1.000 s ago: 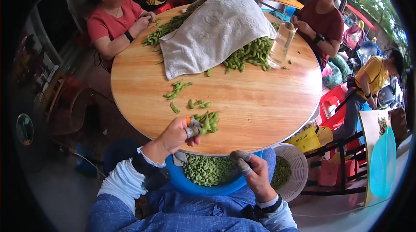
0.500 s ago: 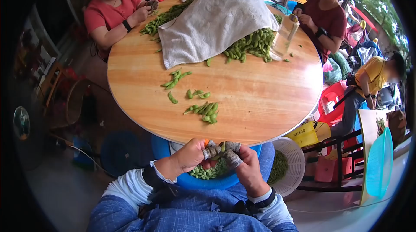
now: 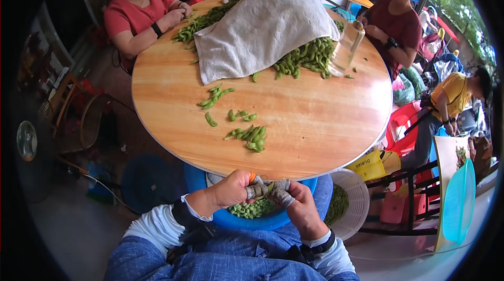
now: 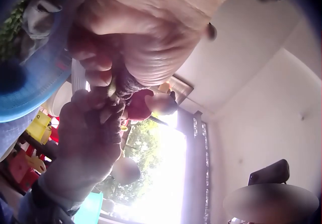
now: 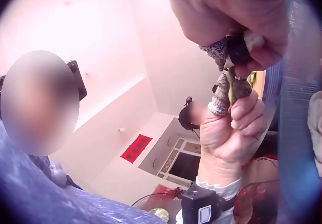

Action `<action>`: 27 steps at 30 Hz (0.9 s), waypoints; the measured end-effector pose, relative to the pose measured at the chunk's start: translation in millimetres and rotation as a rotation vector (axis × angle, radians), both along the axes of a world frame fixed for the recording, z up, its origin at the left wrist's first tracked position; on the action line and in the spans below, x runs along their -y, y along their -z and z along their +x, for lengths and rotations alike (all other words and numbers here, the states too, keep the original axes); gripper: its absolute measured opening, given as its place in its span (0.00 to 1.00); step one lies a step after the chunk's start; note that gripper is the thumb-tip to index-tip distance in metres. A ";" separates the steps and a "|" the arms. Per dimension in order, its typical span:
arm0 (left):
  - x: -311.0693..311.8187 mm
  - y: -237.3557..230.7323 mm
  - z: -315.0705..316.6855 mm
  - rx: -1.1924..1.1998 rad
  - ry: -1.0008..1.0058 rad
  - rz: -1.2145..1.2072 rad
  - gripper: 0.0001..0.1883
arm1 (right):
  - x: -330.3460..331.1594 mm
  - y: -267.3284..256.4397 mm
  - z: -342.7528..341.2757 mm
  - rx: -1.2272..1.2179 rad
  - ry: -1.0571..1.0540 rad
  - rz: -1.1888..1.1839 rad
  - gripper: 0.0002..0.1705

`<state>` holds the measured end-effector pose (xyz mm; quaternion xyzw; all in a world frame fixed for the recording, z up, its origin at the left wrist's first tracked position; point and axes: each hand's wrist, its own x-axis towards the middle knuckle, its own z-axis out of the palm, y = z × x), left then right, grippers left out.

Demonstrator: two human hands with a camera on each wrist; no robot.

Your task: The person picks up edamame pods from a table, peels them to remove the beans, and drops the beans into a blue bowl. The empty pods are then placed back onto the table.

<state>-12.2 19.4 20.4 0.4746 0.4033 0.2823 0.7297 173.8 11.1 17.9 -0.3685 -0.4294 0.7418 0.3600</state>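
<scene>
So the green pod [image 5: 231, 85] is right between both hands, long axis running from one to the other, above the blue basin [image 3: 257, 223]. Left hand [image 3: 231, 190] pinches one end, right hand [image 3: 305, 210] grips the other; neither's really nearer.

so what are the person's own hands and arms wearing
The left hand and right hand both wear speckled grey finger wraps; the left adds an orange band. Pale sleeves cover the forearms, with black wrist straps. The left strap carries a black box with a white label.
</scene>
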 end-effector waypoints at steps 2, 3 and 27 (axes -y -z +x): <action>1.9 2.5 0.7 0.040 0.010 0.023 0.10 | 1.9 -4.9 -1.6 -0.028 0.001 -0.020 0.10; 2.3 5.0 0.7 0.037 0.019 0.035 0.10 | 2.0 -2.6 -2.2 -0.039 0.001 -0.016 0.10; 20.8 15.3 18.2 -0.228 -0.300 0.673 0.12 | 7.3 20.7 -8.0 -0.198 0.056 0.206 0.13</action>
